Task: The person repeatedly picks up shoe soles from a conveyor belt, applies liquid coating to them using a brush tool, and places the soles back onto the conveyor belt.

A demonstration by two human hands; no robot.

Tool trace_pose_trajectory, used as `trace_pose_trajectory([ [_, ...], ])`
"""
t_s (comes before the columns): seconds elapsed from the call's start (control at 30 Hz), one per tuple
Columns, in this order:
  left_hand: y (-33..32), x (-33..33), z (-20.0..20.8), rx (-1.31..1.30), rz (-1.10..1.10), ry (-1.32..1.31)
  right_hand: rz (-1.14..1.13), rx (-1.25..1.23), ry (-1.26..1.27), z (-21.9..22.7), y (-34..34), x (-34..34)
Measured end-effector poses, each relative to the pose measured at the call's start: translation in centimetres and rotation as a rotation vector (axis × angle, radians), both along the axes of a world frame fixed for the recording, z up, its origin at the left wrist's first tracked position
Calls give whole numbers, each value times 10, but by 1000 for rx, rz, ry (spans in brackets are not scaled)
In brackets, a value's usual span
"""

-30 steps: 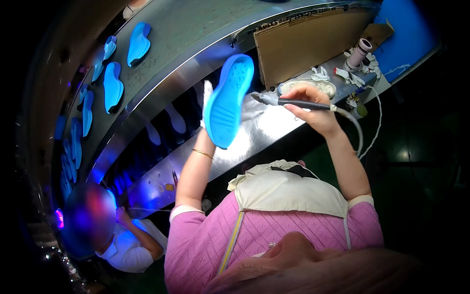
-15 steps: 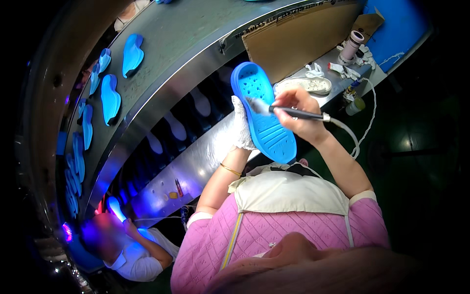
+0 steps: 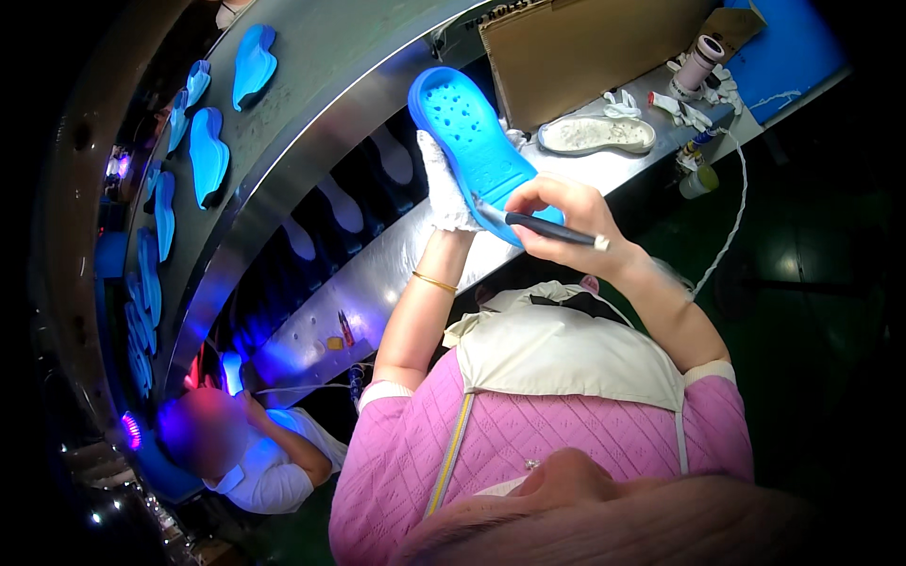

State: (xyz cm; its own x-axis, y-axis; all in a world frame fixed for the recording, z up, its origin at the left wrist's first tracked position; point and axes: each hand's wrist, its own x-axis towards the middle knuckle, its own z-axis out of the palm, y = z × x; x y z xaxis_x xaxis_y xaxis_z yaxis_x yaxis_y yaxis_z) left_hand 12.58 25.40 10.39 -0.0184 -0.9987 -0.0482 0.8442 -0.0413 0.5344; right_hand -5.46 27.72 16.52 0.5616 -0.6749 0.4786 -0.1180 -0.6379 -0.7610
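My left hand (image 3: 444, 184), in a white glove, is closed round the left edge of a blue shoe sole (image 3: 469, 123). The sole is tilted up over the metal bench, its hollowed, dimpled face toward me. In my bare right hand (image 3: 571, 212) is a brush (image 3: 552, 229) with a black handle, a hose running from its back end. The bristles touch the sole near its lower left edge. My right fingers cover part of the sole's lower end.
A pale sole (image 3: 596, 135) lies on the metal bench (image 3: 382, 274), near white gloves (image 3: 681, 111) and a pink bottle (image 3: 698, 64). Cardboard (image 3: 576, 57) stands behind. Blue shoe parts (image 3: 209, 158) lie on the curved conveyor (image 3: 311, 71) at left. A co-worker (image 3: 269, 462) sits lower left.
The sole has moved up and to the left with my left hand. The brush has gone from the sole's upper middle to its lower left edge.
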Motion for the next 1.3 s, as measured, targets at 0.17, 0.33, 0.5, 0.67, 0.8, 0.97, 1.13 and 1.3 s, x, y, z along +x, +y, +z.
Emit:
trace_pose_trajectory([
  [0.17,-7,15,-5,-31,12,116,-26,85,2,5,1,0],
  [0.33,-2,17,10,-67,-47,170,59,439,-103,8,-1,-3],
  [0.5,35,-21,43,-170,-160,435,-73,352,-231,6,-22,-14],
  [0.67,30,-24,35,-209,-94,305,-86,130,-202,7,0,-4],
  [0.8,24,-14,28,-268,-56,131,33,434,-296,2,10,-1],
  [0.97,29,-23,47,-293,41,127,-87,39,-214,-1,14,5],
  [1.13,32,-17,53,-281,12,218,150,839,-432,2,8,5],
  [1.3,30,-10,59,-288,-72,322,3,290,-302,1,16,4],
])
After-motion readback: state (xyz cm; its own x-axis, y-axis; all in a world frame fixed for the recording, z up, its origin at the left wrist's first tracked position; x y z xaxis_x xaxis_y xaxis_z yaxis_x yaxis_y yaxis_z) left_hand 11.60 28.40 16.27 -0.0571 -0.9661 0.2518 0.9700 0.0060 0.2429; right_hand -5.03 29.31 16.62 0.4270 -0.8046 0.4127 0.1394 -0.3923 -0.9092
